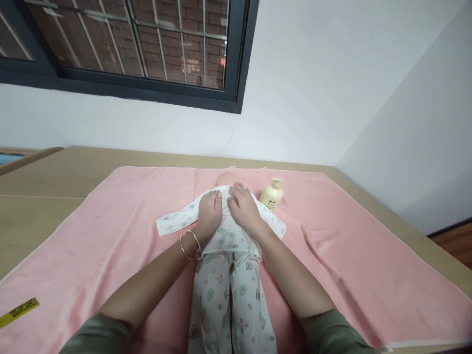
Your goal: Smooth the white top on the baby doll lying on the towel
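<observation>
The baby doll (224, 179) lies face-up on a soft pink towel (332, 236) over the table (40, 196), already dressed in printed cotton top and trousers, while the left hand (210, 212) and right hand (243, 209) press flat, grip open, smoothing its chest beside a cream lotion bottle (273, 193).

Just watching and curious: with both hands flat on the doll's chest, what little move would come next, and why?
Probably smoothing the top outward toward the sleeves. The left hand and right hand lie side by side, flat on the doll's printed top, fingers near the collar, holding nothing. The doll lies on the pink towel.
</observation>
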### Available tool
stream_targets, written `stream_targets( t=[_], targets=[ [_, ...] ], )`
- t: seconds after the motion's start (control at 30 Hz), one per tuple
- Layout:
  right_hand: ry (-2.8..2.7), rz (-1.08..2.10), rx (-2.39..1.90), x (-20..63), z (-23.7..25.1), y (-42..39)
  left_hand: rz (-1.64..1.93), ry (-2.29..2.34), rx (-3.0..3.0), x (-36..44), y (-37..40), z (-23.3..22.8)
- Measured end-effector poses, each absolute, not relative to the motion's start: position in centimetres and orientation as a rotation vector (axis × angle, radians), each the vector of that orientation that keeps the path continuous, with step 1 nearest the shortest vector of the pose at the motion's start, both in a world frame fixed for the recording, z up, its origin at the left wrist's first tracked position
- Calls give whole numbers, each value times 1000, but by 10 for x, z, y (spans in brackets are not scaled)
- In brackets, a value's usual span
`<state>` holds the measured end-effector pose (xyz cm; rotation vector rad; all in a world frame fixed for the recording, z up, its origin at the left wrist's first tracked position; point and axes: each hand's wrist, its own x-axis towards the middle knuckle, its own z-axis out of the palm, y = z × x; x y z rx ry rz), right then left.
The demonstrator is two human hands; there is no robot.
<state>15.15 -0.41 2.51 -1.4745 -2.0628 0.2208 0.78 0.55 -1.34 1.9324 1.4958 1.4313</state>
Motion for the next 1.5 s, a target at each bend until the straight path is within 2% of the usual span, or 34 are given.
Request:
stream_targets(
  t=[0.1,0.3,0.47,0.67,0.87,1.03,1.27,1.5],
  targets=[
    [-2044,175,-1433,153,30,-7,1485,1419,1858,10,1,-2],
    [-2238,324,-1404,165,31,-4,1577,1292,1657,12,-17,28],
    [-1897,337,-1250,201,76,-15,1588,1047,1366,20,-24,54],
    [-1558,247,-1449,247,120,-33,1147,654,692,68,-15,89],
    [-1649,343,-1708,254,110,-23,1042,553,406,112,13,103],
    [-1807,210,-1773,245,105,-20,1029,518,453,124,25,98],
    [-1933,-14,-1875,238,100,-17,1011,517,477,101,5,98],
    [-1909,-29,-1964,227,97,-20,992,508,410,55,-33,101]
  ],
)
